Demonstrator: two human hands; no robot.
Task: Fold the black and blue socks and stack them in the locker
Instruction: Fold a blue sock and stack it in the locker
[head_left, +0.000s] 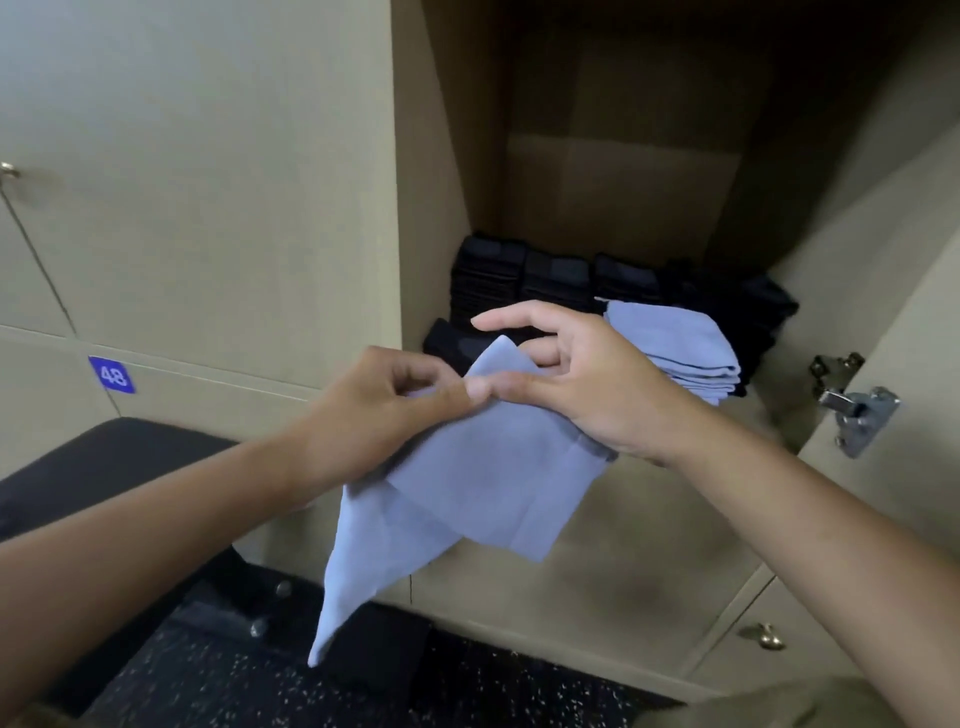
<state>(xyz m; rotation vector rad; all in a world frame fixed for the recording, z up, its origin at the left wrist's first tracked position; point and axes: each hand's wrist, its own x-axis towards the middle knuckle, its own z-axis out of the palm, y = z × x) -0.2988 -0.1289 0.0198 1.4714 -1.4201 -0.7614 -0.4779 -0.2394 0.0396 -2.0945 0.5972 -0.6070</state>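
From the head camera, both forearms reach forward and meet in front of the open locker (675, 519). The left hand (384, 410) has its fingers curled, thumb and forefinger pinching the upper edge of a blue sock (467, 499). The right hand (587, 379) pinches the same edge just beside it with thumb and a lower finger, while its index finger stretches out straight above the fabric. The sock hangs in the air in front of the locker's lower edge, partly folded; its long axis slants from the upper right, under the right wrist, down to a tip at the lower left. Inside the locker, a stack of folded blue socks (680, 343) lies at the right front, touching rows of folded black socks (524, 280) behind and to the left; the right hand hides part of both. A metal hinge (857, 415) sits on the open door at right. A black bench (119, 462) stands at lower left, under a door with a blue number tag (111, 374).
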